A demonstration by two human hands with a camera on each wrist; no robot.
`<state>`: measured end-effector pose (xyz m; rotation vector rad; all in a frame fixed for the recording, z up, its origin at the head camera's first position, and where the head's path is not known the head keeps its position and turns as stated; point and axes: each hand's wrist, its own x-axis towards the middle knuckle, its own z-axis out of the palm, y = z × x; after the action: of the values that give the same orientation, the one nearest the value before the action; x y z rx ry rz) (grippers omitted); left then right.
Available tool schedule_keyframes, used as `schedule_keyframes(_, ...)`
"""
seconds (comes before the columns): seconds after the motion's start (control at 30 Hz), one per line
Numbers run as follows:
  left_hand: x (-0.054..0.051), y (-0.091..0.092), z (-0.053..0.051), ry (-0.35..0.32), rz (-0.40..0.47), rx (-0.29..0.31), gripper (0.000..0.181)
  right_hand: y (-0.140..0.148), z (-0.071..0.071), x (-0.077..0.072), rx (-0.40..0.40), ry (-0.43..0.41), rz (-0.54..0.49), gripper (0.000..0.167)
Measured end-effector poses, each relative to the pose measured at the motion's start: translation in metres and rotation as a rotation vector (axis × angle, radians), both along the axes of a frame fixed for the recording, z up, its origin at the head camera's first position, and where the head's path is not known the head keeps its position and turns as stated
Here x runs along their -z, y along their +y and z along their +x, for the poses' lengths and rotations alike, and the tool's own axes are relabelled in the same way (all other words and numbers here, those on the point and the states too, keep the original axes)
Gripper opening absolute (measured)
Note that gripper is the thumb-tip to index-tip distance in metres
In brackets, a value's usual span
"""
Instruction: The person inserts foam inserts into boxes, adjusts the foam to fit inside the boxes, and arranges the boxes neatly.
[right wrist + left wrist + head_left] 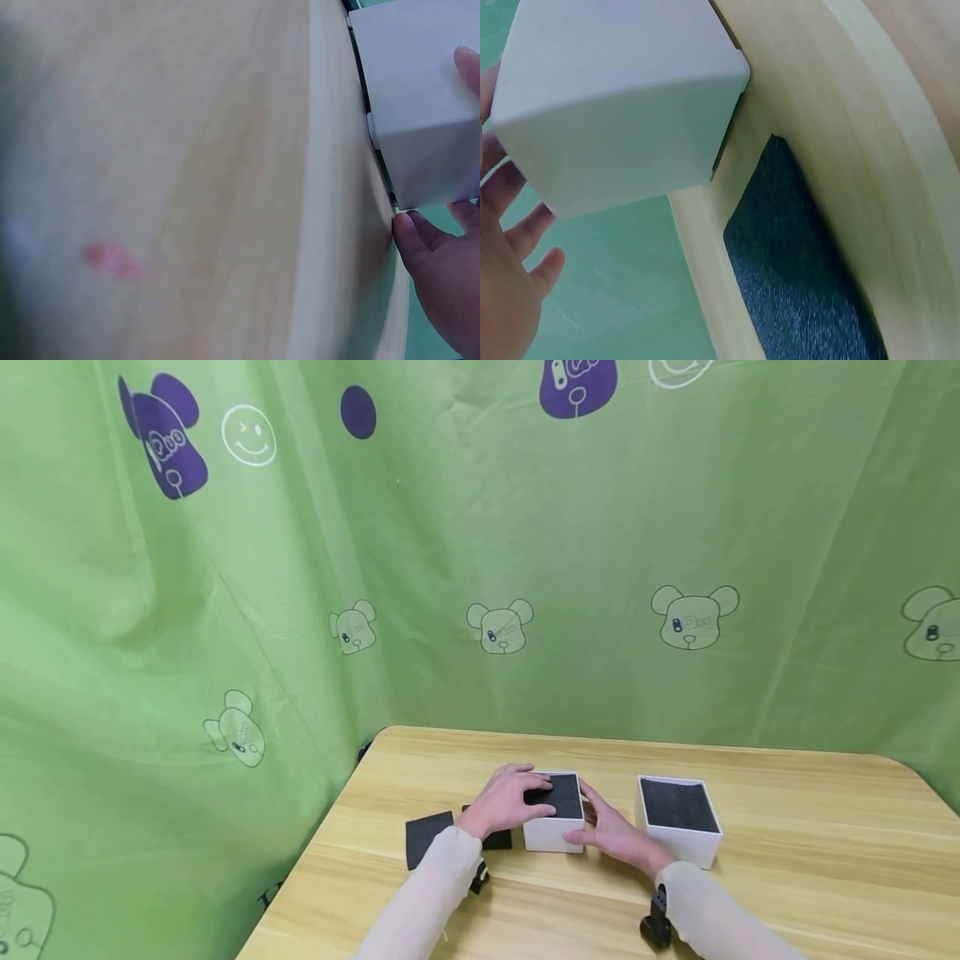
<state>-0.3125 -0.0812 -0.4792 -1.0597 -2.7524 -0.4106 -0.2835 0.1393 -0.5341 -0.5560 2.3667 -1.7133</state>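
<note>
In the head view, a white box (553, 838) with an open top stands on the table, and a dark, soft-looking square sheet or pad (566, 795) lies inside it near the rim. My left hand (504, 800) reaches over the box from the left, its fingers and thumb stretched across the dark pad. My right hand (617, 833) holds the box at its right side, thumb on the front face and fingers round the side. The right wrist view has that thumb on the box's white wall (412, 90). The pad is hidden in both wrist views.
Right of the hands stands a second white box (682, 847) with a dark pad (678, 806) in it. Left of the first box lie two flat dark pieces, one outer (426, 839) and one partly under the left forearm (499, 841). A green curtain (570, 693) hangs behind the wooden table (810, 835).
</note>
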Motion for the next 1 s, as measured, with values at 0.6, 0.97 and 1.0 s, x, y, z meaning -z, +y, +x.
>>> schedule_keyframes(0.6,0.006,0.013,-0.008,-0.127,0.049,0.031,0.05,0.001,0.001,0.002,-0.009,-0.008,-0.015,0.103)
schedule_keyframes(0.97,0.004,0.017,-0.011,-0.143,0.016,0.022,0.052,0.001,0.001,-0.002,-0.005,-0.013,0.008,0.103)
schedule_keyframes(1.0,0.005,0.017,-0.011,-0.148,0.018,0.029,0.052,0.001,0.001,-0.002,-0.007,-0.016,0.007,0.103)
